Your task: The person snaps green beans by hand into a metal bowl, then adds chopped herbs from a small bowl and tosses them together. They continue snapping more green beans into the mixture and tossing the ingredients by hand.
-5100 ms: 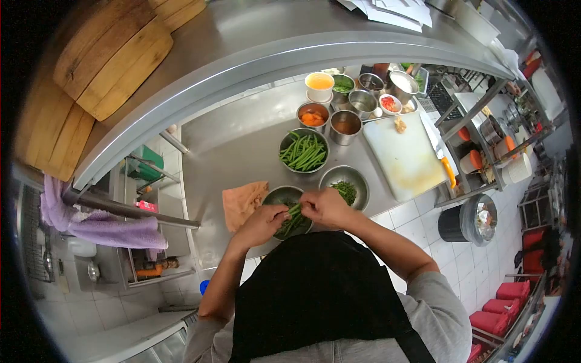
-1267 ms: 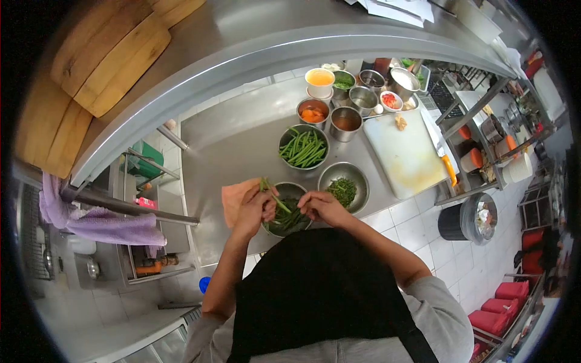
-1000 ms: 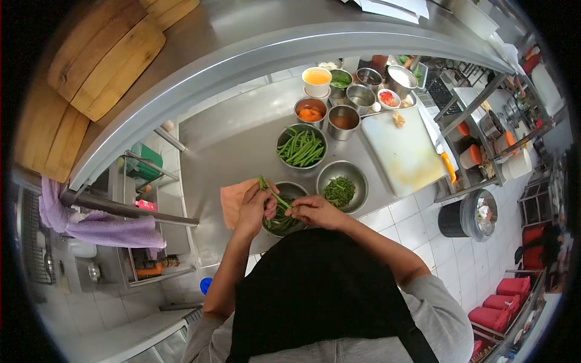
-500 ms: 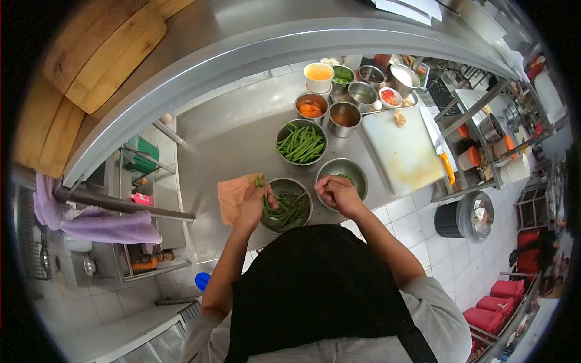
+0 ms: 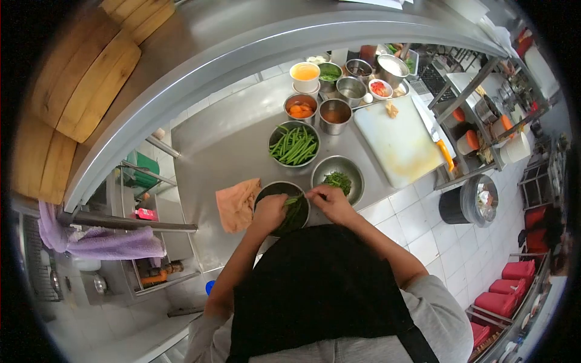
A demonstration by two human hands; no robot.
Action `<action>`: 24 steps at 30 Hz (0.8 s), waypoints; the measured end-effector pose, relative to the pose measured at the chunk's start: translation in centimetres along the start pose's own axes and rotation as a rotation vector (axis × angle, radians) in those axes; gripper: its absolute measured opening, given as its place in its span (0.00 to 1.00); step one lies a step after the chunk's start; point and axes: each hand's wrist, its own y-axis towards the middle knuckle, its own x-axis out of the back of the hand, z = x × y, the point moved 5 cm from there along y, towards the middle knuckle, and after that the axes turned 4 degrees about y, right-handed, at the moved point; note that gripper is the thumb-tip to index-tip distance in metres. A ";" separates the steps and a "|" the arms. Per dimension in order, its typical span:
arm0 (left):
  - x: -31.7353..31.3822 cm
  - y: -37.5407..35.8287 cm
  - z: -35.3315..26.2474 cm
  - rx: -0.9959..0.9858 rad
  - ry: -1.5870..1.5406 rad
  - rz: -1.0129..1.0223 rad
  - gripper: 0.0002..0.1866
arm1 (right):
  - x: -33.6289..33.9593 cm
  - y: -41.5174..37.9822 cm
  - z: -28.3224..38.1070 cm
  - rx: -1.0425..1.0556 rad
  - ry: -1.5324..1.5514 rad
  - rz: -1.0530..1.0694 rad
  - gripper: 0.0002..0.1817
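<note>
Above the near metal bowl of green beans, my left hand is closed around a green bean. My right hand pinches at the other end of that bean, its fingertips meeting over the bowl's right rim. Beside it stands a second metal bowl with small green pieces in the bottom. Behind them, a third bowl is piled with long green beans. A peach-coloured cloth lies left of my left hand.
A white cutting board at the right bears an orange-handled knife along its edge. Metal pots, one with orange pieces, crowd the back of the steel table. A steel shelf arches overhead; a bin stands right.
My left hand has moved right over the near bowl with a bean. My right hand has left the right bowl and come leftward to meet it, uncovering the green pieces. The view has shifted slightly.
</note>
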 end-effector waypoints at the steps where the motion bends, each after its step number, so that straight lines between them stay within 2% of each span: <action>1: 1.0 -0.2 -0.7 -0.012 -0.043 0.019 0.10 | -0.2 0.1 1.0 0.137 -0.151 -0.019 0.12; 2: 1.9 -0.3 -1.3 -0.023 -0.086 0.036 0.10 | -0.2 0.4 1.8 0.139 -0.148 -0.021 0.12; 4: 3.0 -0.7 -2.1 -0.006 -0.164 0.033 0.11 | -0.7 0.5 4.6 0.289 -0.283 0.026 0.16; 8: 4.3 -1.1 -2.9 -0.003 -0.290 0.081 0.13 | -1.5 0.7 5.8 0.372 -0.361 0.092 0.16; 10: 4.9 -1.3 -3.4 0.000 -0.303 0.071 0.13 | -2.0 0.8 4.3 0.435 -0.572 0.203 0.13; 13: 4.4 -1.5 -3.3 -0.011 -0.323 0.070 0.12 | -2.1 0.7 4.6 0.411 -0.645 0.244 0.07; 14: 4.0 -1.6 -3.2 -0.028 -0.332 0.084 0.12 | -2.4 0.7 4.1 0.412 -0.647 0.249 0.07; 15: 3.7 -1.7 -3.1 -0.027 -0.335 0.080 0.12 | -2.5 1.0 3.5 0.458 -0.552 0.155 0.07; 16: 3.7 -1.7 -3.2 -0.031 -0.380 0.037 0.11 | -2.1 1.2 2.9 0.502 -0.457 0.062 0.06; 17: 3.7 -1.6 -3.1 -0.034 -0.424 -0.009 0.10 | -1.9 1.5 2.4 0.506 -0.462 0.068 0.06; 18: 3.7 -1.6 -2.8 -0.030 -0.427 -0.019 0.10 | -0.7 2.5 0.1 0.093 0.023 0.012 0.07; 19: 3.1 -1.7 -1.6 0.161 -0.737 0.042 0.09 | -0.7 2.5 -2.5 -0.329 0.503 -0.043 0.08; 20: 2.7 -2.1 -0.8 0.356 -1.044 0.107 0.08 | -0.9 2.5 -1.8 -0.332 0.502 -0.033 0.08; 21: 3.0 -2.2 -0.6 0.363 -1.045 0.105 0.08 | -1.5 2.2 -1.1 -0.355 0.551 0.042 0.09; 23: 3.6 -2.1 -0.5 0.432 -1.558 0.009 0.08 | -2.0 1.4 -0.1 -0.379 0.604 0.105 0.11; 24: 3.9 -1.9 -0.6 0.428 -1.559 0.016 0.08 | -2.4 1.1 0.3 -0.382 0.577 0.208 0.11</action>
